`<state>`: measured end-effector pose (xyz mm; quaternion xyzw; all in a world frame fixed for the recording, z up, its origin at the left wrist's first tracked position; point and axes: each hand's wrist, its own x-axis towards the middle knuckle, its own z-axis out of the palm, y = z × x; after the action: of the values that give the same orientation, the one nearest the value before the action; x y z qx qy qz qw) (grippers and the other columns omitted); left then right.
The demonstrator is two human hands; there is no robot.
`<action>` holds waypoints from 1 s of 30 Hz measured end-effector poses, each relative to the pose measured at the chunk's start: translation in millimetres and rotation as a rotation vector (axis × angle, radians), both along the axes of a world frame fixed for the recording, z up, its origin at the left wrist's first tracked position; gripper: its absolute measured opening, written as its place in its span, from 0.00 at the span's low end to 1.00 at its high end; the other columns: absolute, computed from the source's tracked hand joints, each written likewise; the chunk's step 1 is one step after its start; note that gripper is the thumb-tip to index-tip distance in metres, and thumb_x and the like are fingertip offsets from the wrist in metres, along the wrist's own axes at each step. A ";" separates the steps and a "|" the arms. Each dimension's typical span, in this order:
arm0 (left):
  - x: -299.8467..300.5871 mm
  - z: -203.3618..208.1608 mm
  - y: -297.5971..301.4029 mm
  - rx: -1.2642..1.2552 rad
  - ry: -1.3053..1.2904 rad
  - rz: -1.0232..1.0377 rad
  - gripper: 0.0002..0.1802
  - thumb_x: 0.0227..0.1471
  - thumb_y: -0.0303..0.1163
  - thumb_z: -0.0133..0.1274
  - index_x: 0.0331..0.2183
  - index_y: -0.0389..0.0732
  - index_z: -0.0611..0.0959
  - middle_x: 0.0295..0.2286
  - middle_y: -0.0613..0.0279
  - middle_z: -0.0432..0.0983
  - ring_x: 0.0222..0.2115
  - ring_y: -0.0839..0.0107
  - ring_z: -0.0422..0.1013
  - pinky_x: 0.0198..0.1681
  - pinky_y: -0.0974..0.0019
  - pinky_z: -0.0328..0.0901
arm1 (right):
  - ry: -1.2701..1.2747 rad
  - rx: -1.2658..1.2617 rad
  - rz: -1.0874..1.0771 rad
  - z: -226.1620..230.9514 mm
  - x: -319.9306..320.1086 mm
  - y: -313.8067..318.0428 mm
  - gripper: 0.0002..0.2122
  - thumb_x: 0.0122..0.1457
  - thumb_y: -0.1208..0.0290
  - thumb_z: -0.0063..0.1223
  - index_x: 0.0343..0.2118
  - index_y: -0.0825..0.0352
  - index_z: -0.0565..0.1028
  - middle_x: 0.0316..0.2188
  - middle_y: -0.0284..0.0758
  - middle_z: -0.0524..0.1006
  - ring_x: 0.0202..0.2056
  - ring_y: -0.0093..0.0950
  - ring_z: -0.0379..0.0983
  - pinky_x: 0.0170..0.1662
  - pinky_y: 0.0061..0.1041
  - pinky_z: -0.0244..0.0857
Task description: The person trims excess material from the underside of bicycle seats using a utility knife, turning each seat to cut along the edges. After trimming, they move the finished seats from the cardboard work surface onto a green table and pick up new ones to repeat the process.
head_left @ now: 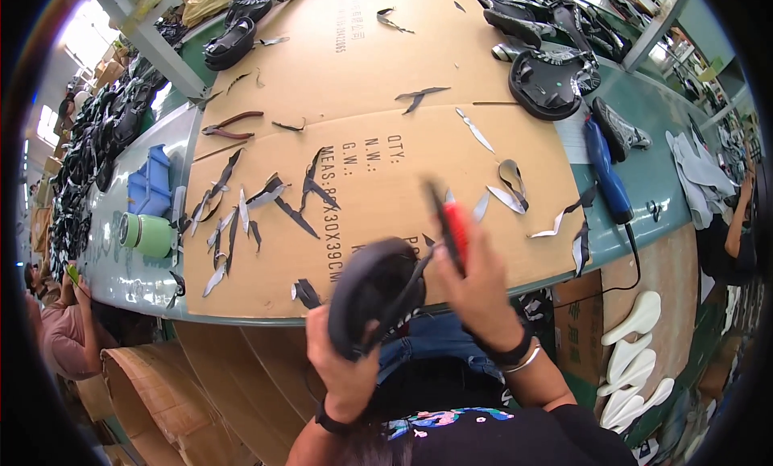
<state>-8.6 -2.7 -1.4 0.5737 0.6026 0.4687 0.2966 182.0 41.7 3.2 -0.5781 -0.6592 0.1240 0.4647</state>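
Note:
My left hand (342, 373) is closed around the edge of a black sandal (358, 289), tilted up above the front edge of the table. To its right, my right hand (477, 293) grips a red-handled tool (456, 231) with a dark, narrow end pointing away from me. Motion smears that end, so its exact kind does not show. The tool is raised above the cardboard sheet (403, 257), apart from the sandal's far side. Scattered over the cardboard lie several black and grey offcut strips (318, 188).
Pliers (233, 125) lie at the cardboard's left, near a blue bin (150, 183) and a green jar (146, 234). A blue corded heat gun (608, 168) rests at the right beside piled sandals (551, 80). White insoles (636, 353) lie lower right. Other people (72, 329) work nearby.

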 end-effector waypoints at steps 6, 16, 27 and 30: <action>-26.6 14.4 41.0 -0.227 -0.824 0.350 0.19 0.52 0.23 0.52 0.48 0.33 0.75 0.43 0.58 0.75 0.41 0.67 0.73 0.47 0.66 0.67 | 0.408 -0.058 -0.635 30.4 100.8 4.7 0.19 0.60 0.77 0.48 0.55 0.69 0.62 0.34 0.30 0.70 0.25 0.15 0.65 0.29 0.16 0.65; -56.4 25.5 52.5 -0.746 -0.640 0.013 0.21 0.56 0.37 0.55 0.47 0.36 0.71 0.36 0.58 0.75 0.34 0.71 0.73 0.33 0.73 0.68 | -0.157 -0.427 0.109 44.3 62.0 23.1 0.25 0.50 0.82 0.55 0.53 0.66 0.65 0.39 0.49 0.73 0.37 0.49 0.73 0.38 0.37 0.66; -83.6 -20.4 106.6 0.119 0.303 -0.472 0.31 0.24 0.34 0.72 0.40 0.53 0.84 0.54 0.60 0.65 0.60 0.50 0.54 0.58 0.50 0.57 | -0.321 -0.386 0.603 31.7 -11.6 34.4 0.28 0.50 0.71 0.62 0.56 0.59 0.68 0.29 0.36 0.76 0.26 0.32 0.73 0.27 0.26 0.66; -85.4 -22.8 106.0 0.117 0.270 -0.462 0.32 0.22 0.32 0.72 0.39 0.54 0.85 0.52 0.61 0.67 0.59 0.51 0.56 0.58 0.51 0.58 | -0.557 -0.413 0.694 39.4 -18.9 44.4 0.32 0.46 0.74 0.64 0.58 0.56 0.67 0.21 0.32 0.71 0.18 0.27 0.67 0.20 0.25 0.61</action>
<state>-93.9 103.4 -24.2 0.7696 0.4616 0.3419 0.2789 163.2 86.1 42.6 -0.4158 -0.8736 0.2404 0.0777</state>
